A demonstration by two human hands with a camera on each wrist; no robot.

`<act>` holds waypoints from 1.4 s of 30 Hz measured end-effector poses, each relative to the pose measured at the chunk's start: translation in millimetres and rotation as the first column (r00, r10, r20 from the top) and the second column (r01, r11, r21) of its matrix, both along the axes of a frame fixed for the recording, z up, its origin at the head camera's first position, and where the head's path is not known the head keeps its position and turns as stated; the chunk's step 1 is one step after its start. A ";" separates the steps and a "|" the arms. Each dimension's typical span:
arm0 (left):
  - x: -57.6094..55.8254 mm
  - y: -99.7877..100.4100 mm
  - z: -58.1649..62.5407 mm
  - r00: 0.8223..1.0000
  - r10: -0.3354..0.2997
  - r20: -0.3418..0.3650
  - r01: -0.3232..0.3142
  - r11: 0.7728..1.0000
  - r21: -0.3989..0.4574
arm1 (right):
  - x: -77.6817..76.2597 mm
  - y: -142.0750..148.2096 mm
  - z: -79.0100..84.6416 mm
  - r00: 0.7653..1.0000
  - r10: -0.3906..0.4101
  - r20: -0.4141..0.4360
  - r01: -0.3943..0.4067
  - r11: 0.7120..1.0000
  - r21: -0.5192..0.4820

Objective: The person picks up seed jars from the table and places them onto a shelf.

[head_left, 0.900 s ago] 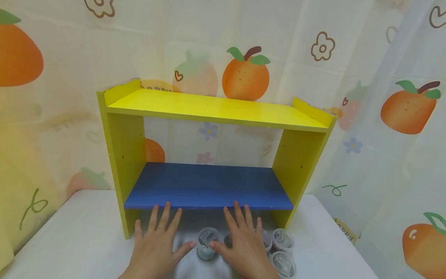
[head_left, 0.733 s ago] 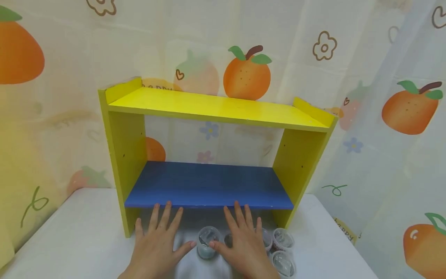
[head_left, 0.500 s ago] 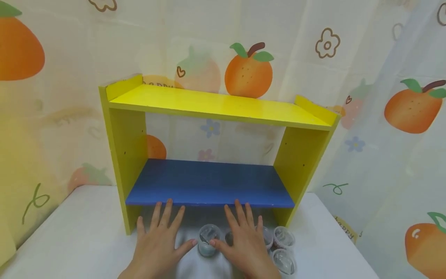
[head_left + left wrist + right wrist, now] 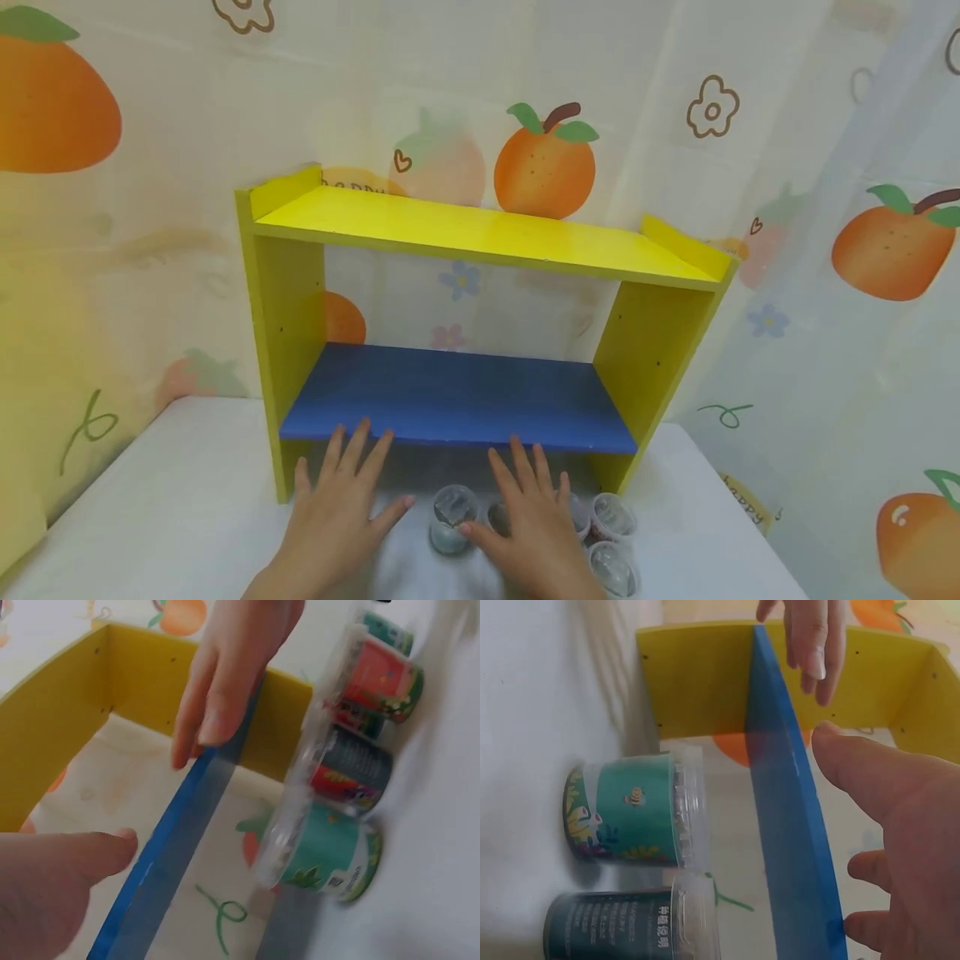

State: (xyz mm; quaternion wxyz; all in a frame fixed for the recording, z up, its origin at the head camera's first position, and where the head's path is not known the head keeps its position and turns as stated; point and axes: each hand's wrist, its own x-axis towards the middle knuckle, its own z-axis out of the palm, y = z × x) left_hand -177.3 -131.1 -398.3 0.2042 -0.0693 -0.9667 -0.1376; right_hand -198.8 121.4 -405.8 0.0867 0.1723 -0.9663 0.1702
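Observation:
Both hands hover palm down with fingers spread before a yellow shelf unit (image 4: 483,237) with a blue lower board (image 4: 461,396). My left hand (image 4: 333,521) overlaps the board's front edge at the left and holds nothing. Over at the right, my right hand (image 4: 536,533) is likewise bare, its fingertips near the same edge. Between the two thumbs stands a teal-labelled tub (image 4: 452,525) with a clear lid. In the right wrist view this teal tub (image 4: 634,810) stands beside a dark-labelled tub (image 4: 615,926).
More lidded tubs cluster at the right, such as one clear-topped tub (image 4: 613,518) and another tub (image 4: 612,571) in front of it. In the left wrist view a red-labelled tub (image 4: 382,675) shows. A fruit-print curtain (image 4: 810,133) hangs behind the white table (image 4: 187,492).
The head view has shifted a little, so the shelf sits farther right. My left hand has drawn slightly left and away from the teal tub. Both hands stay spread.

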 end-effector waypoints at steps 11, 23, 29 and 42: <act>-9.5 -28.3 17.2 0.895 0.023 -0.446 0.081 0.974 0.213 | 12.9 36.0 2.2 0.997 0.065 0.049 -0.061 0.995 -0.081; -13.7 -68.5 25.0 0.786 0.215 -0.579 0.106 0.877 0.469 | 34.8 88.5 2.9 0.991 0.052 -0.122 -0.068 0.989 -0.131; -20.6 -80.1 15.3 0.773 0.306 -0.556 0.073 0.827 0.557 | 39.9 110.1 -6.3 0.938 0.007 -0.346 -0.033 0.997 -0.070; -37.7 -92.1 -15.6 0.927 0.358 -0.108 -0.146 0.611 0.778 | 54.1 140.1 -7.5 0.986 -0.132 0.104 0.156 0.951 -0.266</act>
